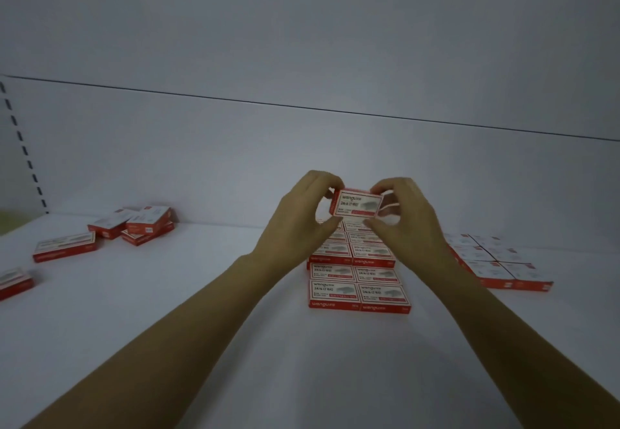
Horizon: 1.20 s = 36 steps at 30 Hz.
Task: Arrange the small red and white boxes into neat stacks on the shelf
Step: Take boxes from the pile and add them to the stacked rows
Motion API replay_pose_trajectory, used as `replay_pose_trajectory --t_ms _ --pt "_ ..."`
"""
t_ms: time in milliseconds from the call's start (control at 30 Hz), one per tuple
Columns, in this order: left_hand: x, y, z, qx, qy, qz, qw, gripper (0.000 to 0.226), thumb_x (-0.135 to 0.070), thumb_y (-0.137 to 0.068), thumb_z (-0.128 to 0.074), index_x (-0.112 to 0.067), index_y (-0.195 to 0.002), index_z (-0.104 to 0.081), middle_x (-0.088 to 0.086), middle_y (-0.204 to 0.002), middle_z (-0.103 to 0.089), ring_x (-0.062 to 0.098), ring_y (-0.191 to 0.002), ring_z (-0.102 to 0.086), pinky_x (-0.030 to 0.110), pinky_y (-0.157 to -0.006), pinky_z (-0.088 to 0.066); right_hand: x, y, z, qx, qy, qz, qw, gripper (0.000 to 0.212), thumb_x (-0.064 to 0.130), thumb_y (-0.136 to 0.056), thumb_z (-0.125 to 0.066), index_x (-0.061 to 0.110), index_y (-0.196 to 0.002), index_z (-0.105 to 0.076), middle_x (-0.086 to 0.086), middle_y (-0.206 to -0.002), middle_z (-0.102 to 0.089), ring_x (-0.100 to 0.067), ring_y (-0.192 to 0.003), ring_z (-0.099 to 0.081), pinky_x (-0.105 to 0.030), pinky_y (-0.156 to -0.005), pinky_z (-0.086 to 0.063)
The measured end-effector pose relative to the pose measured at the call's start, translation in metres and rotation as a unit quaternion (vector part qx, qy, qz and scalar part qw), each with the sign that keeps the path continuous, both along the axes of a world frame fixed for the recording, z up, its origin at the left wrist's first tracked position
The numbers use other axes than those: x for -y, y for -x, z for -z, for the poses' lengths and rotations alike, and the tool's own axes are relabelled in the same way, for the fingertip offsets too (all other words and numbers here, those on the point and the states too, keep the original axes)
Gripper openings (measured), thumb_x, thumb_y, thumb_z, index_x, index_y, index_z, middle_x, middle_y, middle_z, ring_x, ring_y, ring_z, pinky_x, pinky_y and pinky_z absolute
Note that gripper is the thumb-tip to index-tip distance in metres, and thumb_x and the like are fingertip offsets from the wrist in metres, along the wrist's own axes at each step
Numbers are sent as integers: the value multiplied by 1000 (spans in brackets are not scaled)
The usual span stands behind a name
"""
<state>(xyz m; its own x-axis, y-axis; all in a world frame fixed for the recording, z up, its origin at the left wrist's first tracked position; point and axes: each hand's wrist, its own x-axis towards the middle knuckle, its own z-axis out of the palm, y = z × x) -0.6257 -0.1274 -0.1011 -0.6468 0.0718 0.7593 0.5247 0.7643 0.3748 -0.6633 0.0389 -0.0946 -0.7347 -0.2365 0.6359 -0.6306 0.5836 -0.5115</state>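
Both hands hold one small red and white box (pixel 356 202) in the air above the back of the middle block. My left hand (pixel 298 217) pinches its left end and my right hand (pixel 407 219) pinches its right end. Below them, a neat block of boxes (pixel 359 281) lies in two columns on the white shelf (pixel 201 311); its back rows are higher than the front ones and partly hidden by my hands.
A second tidy block of boxes (pixel 500 260) lies to the right. Loose boxes lie at the left: a jumbled pile (pixel 141 225), a single one (pixel 65 246) and another at the frame edge (pixel 13 282). The shelf's back wall (pixel 302 160) rises behind.
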Motion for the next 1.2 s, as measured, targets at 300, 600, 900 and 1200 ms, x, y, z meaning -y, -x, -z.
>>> replay_pose_trajectory --t_ms 300,600,900,1200 --pt "10 12 17 -225 67 -63 970 30 -13 -76 -66 -8 -102 -51 18 -101 -66 17 -97 -49 24 -97 -36 4 3 14 -330 -30 1 943 28 14 -78 -66 15 -99 -46 -16 -95 -63 -12 -90 -50 -22 -81 -47" --pt "22 -3 -1 71 19 -17 997 48 -28 -76 -75 -16 -121 -60 -5 -110 -62 3 -94 -51 11 -83 -40 -14 -9 -14 51 -109 -19 993 50 20 -77 -75 18 -124 -57 4 -111 -62 -7 -92 -57 -15 -81 -45" --pt "17 -12 22 307 -58 -5 950 48 -30 -72 -79 -20 -114 -58 -8 -99 -64 8 -85 -62 16 -73 -50 -9 -18 6 265 -158 -34 951 38 21 -75 -76 23 -111 -64 10 -95 -62 2 -75 -60 -9 -61 -44" --pt "16 -14 38 330 -40 -44 942 32 -30 -70 -81 -19 -97 -66 -9 -86 -60 7 -78 -57 13 -66 -45 1 -14 22 265 -184 -19 946 39 18 -72 -79 22 -108 -66 9 -93 -58 -4 -77 -60 -8 -63 -45"
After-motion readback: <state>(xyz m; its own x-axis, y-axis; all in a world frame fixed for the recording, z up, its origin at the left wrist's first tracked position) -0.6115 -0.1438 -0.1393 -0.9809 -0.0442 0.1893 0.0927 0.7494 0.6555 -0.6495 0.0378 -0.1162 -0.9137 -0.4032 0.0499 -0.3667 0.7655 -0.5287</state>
